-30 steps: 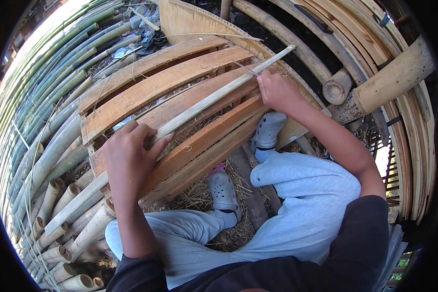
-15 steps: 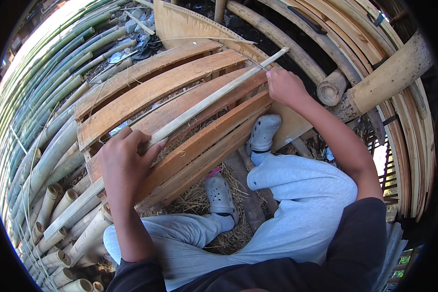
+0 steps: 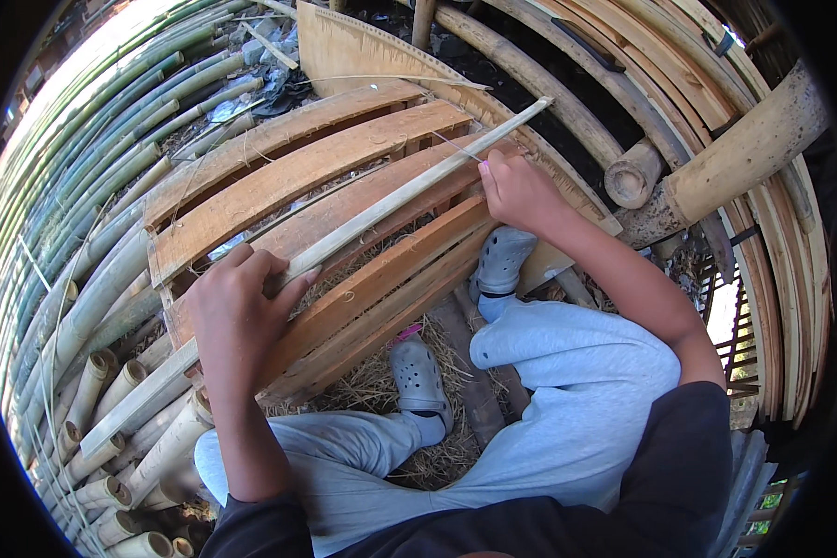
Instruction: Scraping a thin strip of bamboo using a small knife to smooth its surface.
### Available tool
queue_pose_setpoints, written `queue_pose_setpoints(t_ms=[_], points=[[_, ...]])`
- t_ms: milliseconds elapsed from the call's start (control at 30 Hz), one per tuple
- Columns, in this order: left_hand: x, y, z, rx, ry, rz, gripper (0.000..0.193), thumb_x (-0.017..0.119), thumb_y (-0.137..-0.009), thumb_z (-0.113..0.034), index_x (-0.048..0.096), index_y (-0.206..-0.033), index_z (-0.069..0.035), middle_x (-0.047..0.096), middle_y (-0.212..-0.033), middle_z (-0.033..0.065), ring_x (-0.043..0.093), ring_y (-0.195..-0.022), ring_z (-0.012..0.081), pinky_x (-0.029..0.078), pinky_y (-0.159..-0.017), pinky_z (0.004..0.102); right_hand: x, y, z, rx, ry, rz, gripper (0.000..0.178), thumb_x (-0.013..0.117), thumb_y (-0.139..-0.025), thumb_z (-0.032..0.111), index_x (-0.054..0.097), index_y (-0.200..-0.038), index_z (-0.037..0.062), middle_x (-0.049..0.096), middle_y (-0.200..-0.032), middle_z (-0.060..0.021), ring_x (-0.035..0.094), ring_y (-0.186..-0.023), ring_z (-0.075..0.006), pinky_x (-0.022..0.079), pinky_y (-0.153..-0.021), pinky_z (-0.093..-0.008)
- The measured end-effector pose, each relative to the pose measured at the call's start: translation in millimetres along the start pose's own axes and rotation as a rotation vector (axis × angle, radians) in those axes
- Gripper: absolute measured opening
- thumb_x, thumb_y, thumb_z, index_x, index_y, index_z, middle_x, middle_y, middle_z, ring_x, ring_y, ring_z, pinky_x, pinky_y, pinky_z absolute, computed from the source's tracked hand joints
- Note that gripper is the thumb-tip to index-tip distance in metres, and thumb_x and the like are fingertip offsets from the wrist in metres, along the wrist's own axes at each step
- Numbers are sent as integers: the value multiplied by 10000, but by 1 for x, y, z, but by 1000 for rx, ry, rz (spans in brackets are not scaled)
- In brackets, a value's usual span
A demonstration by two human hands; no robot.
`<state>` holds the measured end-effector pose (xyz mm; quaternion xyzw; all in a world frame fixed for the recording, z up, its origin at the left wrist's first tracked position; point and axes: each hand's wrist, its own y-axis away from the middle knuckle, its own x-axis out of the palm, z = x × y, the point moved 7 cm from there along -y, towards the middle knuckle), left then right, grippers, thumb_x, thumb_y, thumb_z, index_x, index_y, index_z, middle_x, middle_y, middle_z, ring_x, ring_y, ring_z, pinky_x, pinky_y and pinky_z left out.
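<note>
A long pale bamboo strip (image 3: 391, 210) lies slantwise over a slatted wooden crate (image 3: 293, 147), from the far right down to the near left. My left hand (image 3: 244, 307) is closed around the strip near its middle, thumb along the near side. My right hand (image 3: 516, 191) is closed near the strip's far end. From its fingers a thin, knife-like blade (image 3: 456, 145) reaches across the strip; a bit of pink shows at the fingertips, and the rest of the handle is hidden in the hand.
Stacked bamboo poles (image 3: 93, 279) fill the left side, cut ends toward me. A plywood sheet (image 3: 363, 56) stands behind the crate. Thick bamboo (image 3: 744, 153) and long wooden boards (image 3: 786, 307) lie at the right. My grey clogs (image 3: 421, 377) rest on straw-covered ground.
My right hand has moved left and slightly toward me along the strip, with the blade in it. My left hand and the strip have hardly moved.
</note>
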<state>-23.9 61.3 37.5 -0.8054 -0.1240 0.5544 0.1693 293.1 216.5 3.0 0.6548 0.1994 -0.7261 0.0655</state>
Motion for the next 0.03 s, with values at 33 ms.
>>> queue_pose_setpoints(t_ms=[33], points=[[-1,0,-1,-15,6,9,323,850,-766,-359,726,-809,-64,659,-749,85,666,-681,273,504,-641,400,-2,-5,-10,-5,-41,-16,356,446,-1052,251,632,-964,-39,688,-822,-299,702,-793,-473,564,-750,-548]])
